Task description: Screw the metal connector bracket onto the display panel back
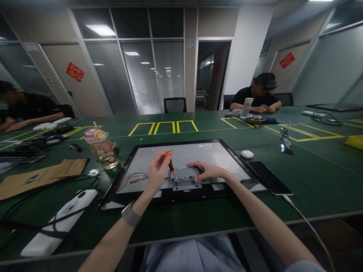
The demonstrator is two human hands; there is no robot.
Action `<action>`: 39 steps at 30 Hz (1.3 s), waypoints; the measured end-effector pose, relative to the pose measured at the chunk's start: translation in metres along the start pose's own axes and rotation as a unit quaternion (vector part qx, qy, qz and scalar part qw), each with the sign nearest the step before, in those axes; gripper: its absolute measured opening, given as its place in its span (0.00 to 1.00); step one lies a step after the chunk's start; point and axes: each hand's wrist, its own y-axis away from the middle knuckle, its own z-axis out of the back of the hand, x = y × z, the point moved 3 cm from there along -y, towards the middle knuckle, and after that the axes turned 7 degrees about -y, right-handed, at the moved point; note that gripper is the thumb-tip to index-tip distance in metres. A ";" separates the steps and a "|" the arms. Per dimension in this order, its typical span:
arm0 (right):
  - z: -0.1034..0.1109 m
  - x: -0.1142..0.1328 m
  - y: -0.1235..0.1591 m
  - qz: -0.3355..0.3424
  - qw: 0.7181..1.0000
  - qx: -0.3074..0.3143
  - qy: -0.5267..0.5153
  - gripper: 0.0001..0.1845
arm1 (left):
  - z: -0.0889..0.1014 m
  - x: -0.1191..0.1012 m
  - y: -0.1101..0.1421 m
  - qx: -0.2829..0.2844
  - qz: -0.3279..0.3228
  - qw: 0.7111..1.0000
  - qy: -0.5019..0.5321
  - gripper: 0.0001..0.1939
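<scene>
A flat display panel (227, 158) with a black frame lies back side up on the green table. Near its front edge sits a metal bracket (187, 186) with a small circuit board and a row of ports, one of them a blue connector (191, 177). My left hand (157, 170) is closed around the orange and black handle of a screwdriver (171, 164), held upright with its tip down at the bracket's left end. My right hand (208, 170) rests over the board's right side, fingers stretched and thumb apart by the ports. Thin wires (132, 177) curve across the panel's left.
Left of the panel stand a drink bottle (101, 147), a brown paper bag (45, 175) and a white power strip (61, 223) with cables. At right lie a phone (269, 177) on a cable and a white earbud case (247, 154). Two people sit across the table.
</scene>
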 end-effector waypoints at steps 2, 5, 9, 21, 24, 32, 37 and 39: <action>0.000 -0.002 -0.001 -0.001 1.000 0.001 0.003 0.42 | 0.002 -0.002 -0.001 -0.021 -0.029 0.999 -0.035 0.09; 0.001 -0.004 -0.001 0.005 1.000 0.003 0.003 0.42 | 0.003 -0.003 -0.001 -0.042 -0.044 0.997 -0.052 0.09; 0.001 -0.005 -0.001 0.013 1.000 0.003 0.002 0.42 | 0.002 -0.001 -0.001 -0.020 -0.018 0.999 0.019 0.15; 0.000 -0.006 -0.002 0.016 1.000 0.000 0.006 0.41 | 0.003 -0.002 0.000 -0.037 -0.042 0.998 -0.041 0.12; 0.001 -0.007 -0.002 0.009 1.000 0.000 0.006 0.42 | 0.002 -0.001 0.000 -0.018 -0.025 0.999 0.011 0.16; 0.000 -0.001 0.000 0.003 1.000 -0.002 0.000 0.41 | 0.002 -0.006 0.000 -0.019 -0.033 0.999 -0.034 0.11; 0.000 -0.003 -0.001 0.014 1.000 -0.003 -0.003 0.41 | 0.003 -0.006 0.000 -0.019 -0.053 0.997 -0.044 0.13; 0.000 -0.005 -0.001 0.015 1.000 0.000 -0.001 0.41 | 0.004 -0.004 -0.001 -0.021 -0.048 0.998 -0.024 0.15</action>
